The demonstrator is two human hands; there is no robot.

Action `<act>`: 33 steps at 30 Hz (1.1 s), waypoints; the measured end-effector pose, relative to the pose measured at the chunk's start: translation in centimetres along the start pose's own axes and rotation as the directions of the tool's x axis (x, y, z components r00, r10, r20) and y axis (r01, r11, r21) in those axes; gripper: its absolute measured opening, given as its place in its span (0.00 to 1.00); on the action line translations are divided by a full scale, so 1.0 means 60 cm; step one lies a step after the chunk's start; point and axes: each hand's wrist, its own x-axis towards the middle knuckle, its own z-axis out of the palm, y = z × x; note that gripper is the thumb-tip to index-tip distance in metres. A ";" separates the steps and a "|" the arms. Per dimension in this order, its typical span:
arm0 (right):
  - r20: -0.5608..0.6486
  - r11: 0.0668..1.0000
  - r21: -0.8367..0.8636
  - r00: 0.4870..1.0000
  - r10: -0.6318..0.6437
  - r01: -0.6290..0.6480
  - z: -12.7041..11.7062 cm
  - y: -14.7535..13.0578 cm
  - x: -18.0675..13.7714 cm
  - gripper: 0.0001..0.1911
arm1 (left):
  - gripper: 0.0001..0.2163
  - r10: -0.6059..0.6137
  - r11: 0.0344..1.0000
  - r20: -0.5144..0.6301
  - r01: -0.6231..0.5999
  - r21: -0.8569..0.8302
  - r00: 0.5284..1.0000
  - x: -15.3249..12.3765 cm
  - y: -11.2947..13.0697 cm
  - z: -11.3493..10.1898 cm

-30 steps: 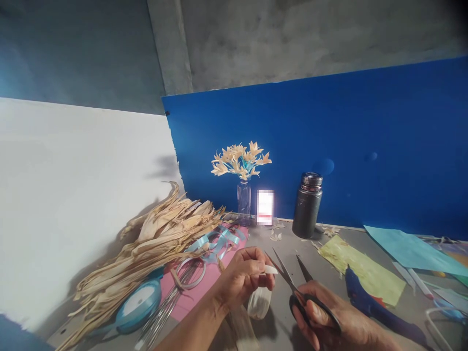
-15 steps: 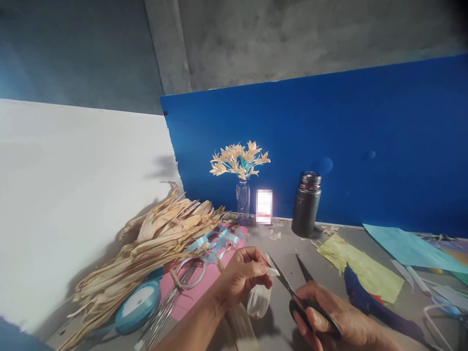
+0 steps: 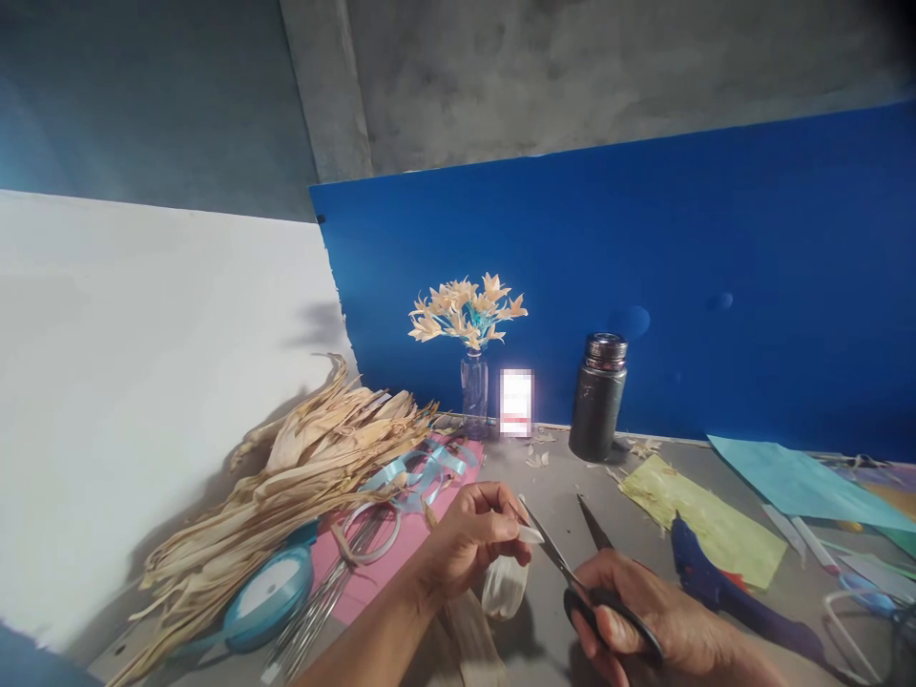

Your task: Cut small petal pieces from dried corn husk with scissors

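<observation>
My left hand [image 3: 468, 534] is closed, pinching a pale strip of corn husk [image 3: 505, 582] that hangs down from the fingers, its tip sticking out to the right. My right hand [image 3: 644, 620] grips black-handled scissors [image 3: 572, 563]. Their blades are spread apart, and one blade touches the husk tip beside my left fingers.
A pile of dried corn husks [image 3: 301, 468] lies at the left, with a blue ribbon spool [image 3: 268, 592], wires and pink paper [image 3: 401, 549]. A vase of husk flowers [image 3: 468, 343] and a dark bottle [image 3: 597, 396] stand by the blue board. A blue glue gun [image 3: 716, 582] lies at the right.
The scissors have slid left toward the husk tip, with the blades still apart. My left hand has dropped slightly.
</observation>
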 end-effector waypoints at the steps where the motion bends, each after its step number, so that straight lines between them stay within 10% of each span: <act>1: -0.003 1.000 -0.005 1.000 -0.003 0.003 0.000 -0.001 0.000 0.38 | 0.08 0.000 1.000 -0.002 0.000 -0.001 1.000 0.000 0.000 0.000; 24: -0.092 0.984 -0.059 0.982 0.164 -0.169 0.008 -0.025 0.004 0.35 | 0.14 -0.049 0.998 0.043 0.048 0.032 0.998 0.001 0.014 -0.018; 33: -0.423 0.994 0.057 0.900 0.107 -0.091 0.006 -0.003 0.023 0.21 | 0.18 -0.021 0.998 -0.057 0.025 0.059 0.998 0.010 -0.007 -0.014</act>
